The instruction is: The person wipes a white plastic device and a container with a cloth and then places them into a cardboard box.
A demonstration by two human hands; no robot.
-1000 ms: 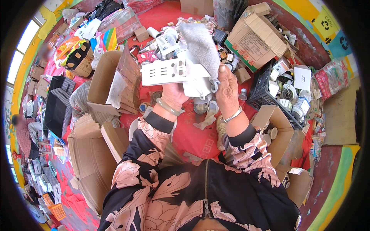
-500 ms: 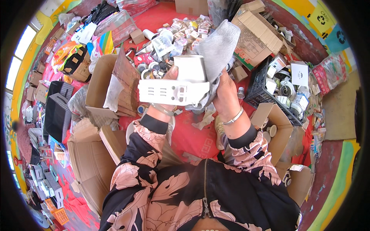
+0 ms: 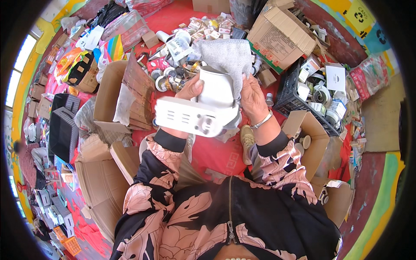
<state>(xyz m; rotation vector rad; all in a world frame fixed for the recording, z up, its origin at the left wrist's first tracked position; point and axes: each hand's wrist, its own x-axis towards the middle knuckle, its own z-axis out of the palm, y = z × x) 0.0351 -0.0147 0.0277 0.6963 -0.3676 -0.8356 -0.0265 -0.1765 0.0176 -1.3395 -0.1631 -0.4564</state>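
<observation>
A white spotlight fitting (image 3: 214, 89), with a cylindrical head and a flat slotted box on its near side, is held up in front of me. My left hand (image 3: 189, 92) grips it from the left, thumb against the cylinder; the box covers most of the other fingers. On the other side, my right hand (image 3: 253, 97) pinches a grey cloth (image 3: 225, 53). The cloth drapes over the far rim of the cylinder and hangs down its right side. My right fingertips press the cloth close to the fitting.
A black crate (image 3: 289, 89) full of lamp parts stands at the right, near an open cardboard box (image 3: 318, 145). Small boxes and parts lie heaped (image 3: 208, 28) on the red floor covering ahead. More cartons (image 3: 102, 182) stand at the left. A person (image 3: 28, 162) is at the far left.
The cloth's upper end has swung left and down, now folding across the cylinder. The fitting has tilted, showing more of the cylinder, and my right hand has shifted slightly.
</observation>
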